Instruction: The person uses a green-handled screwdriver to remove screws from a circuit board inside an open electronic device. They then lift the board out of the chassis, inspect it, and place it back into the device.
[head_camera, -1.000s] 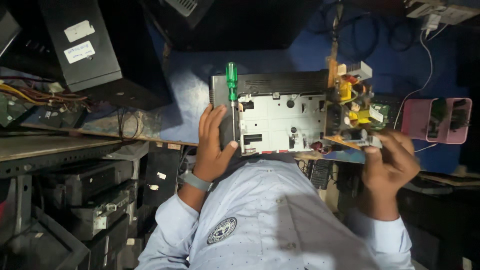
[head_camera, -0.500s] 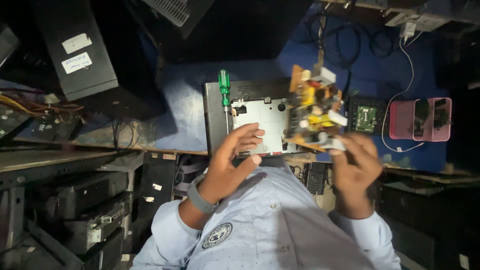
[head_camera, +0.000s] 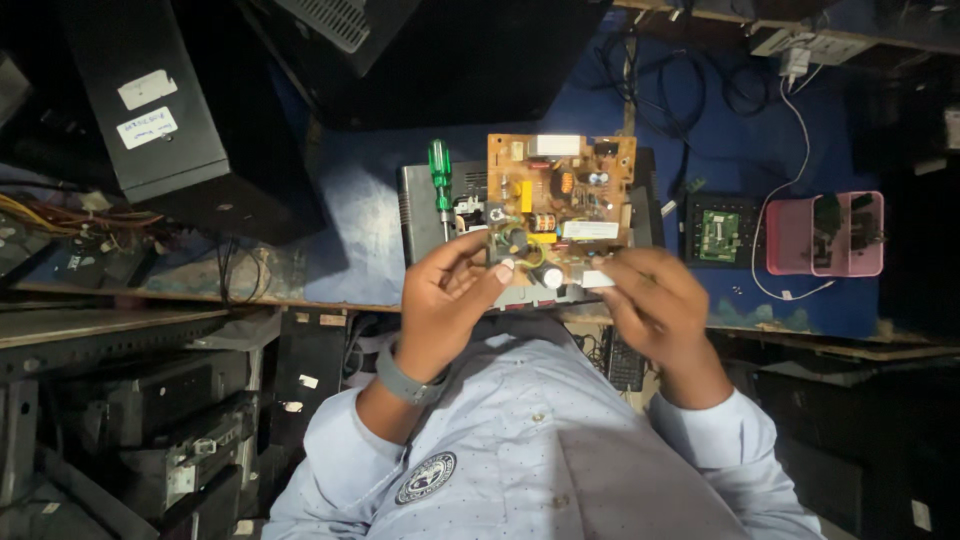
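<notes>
Just beneath your two hands, the front edge of the blue table (head_camera: 340, 215) runs left to right, and bare blue surface lies open to the left of your grip as far as the black computer case (head_camera: 165, 120). To the right of the grip sit a small green board (head_camera: 718, 235) and a pink tray (head_camera: 825, 235), well apart from your fingers. Two white rectangular labels (head_camera: 146, 108) mark the case's side. Your left hand (head_camera: 445, 300) and right hand (head_camera: 655, 305) pinch the near edge of the tan circuit board (head_camera: 560, 205) with curled fingers, holding it flat above the grey metal chassis (head_camera: 425, 215). A white label strip (head_camera: 590, 230) crosses the board; a green-handled screwdriver (head_camera: 439, 175) stands just left of it.
</notes>
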